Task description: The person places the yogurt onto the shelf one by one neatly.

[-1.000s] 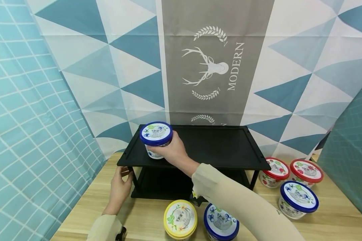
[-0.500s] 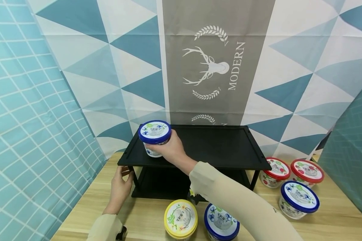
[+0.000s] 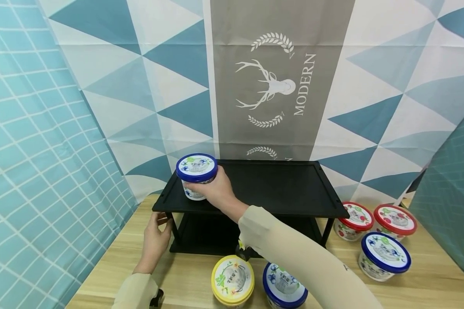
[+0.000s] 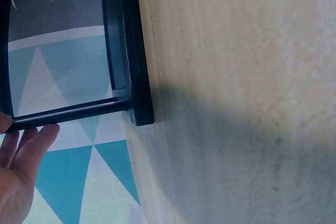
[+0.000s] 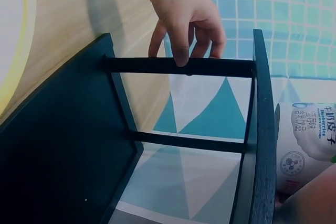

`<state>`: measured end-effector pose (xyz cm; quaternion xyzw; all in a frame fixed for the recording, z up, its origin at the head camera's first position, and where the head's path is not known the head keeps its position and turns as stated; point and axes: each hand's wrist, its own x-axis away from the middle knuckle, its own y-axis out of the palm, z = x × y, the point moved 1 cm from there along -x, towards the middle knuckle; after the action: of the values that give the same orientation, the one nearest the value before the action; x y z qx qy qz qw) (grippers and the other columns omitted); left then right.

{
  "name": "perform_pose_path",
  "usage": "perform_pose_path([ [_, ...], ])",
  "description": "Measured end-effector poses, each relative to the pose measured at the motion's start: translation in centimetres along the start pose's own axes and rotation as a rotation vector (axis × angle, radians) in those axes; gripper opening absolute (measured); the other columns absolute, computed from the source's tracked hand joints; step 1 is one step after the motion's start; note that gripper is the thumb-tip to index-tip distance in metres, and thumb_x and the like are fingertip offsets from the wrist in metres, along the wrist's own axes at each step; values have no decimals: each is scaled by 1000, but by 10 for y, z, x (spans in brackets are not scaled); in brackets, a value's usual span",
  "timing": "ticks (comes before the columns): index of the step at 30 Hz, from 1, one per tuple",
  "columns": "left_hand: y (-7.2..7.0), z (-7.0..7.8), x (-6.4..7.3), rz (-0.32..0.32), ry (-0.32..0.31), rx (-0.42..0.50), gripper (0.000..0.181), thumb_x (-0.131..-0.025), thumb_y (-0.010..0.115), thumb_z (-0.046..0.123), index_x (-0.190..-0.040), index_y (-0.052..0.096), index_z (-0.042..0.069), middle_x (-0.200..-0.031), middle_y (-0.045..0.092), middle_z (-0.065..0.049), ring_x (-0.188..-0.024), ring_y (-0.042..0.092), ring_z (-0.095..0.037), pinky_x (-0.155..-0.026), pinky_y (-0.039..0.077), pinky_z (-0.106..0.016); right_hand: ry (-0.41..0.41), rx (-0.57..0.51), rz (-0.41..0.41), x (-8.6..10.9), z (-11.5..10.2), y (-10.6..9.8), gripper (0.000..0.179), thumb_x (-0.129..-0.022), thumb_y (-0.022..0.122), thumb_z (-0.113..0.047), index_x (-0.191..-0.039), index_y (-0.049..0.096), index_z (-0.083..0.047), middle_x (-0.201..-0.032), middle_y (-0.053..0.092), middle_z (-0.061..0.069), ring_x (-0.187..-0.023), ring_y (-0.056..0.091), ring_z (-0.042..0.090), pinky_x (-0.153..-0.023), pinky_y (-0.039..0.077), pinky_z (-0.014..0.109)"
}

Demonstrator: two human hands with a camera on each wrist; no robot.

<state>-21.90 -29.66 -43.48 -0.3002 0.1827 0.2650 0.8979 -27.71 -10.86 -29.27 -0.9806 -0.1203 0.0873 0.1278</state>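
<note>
A white tub with a blue lid (image 3: 196,166) stands upright at the left end of the black two-tier shelf's top (image 3: 272,186). My right hand (image 3: 216,189) grips its side, thumb toward me. In the right wrist view, the tub's printed wall (image 5: 307,145) lies close to the top board; whether it bears on the board, I cannot tell. My left hand (image 3: 155,240) holds the front left post (image 5: 142,65) below the top board, thumb on one side and fingers on the other. The left wrist view catches only part of this hand (image 4: 21,174) at its edge.
In front of the shelf stand a yellow-lidded tub (image 3: 233,280) and a blue-lidded tub (image 3: 285,284), partly behind my right sleeve. To the right are two red-lidded tubs (image 3: 353,219) and another blue-lidded one (image 3: 384,255). A patterned cloth (image 3: 178,86) hangs behind.
My right hand has shifted the blue-lidded tub slightly left and back over the shelf top. My left hand keeps its hold on the post.
</note>
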Motion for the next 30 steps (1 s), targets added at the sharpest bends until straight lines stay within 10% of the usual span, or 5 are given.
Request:
perform_pose_path([
  [30, 1, 0, -1, 17, 3, -8, 28, -88, 55, -3, -115, 50, -1, -109, 59, -24, -98, 62, -42, -83, 50, -55, 23, 8, -3, -4, -1, 10, 94, -67, 83, -39, -141, 31, -16, -136, 47, 5, -127, 47, 23, -105, 41, 45],
])
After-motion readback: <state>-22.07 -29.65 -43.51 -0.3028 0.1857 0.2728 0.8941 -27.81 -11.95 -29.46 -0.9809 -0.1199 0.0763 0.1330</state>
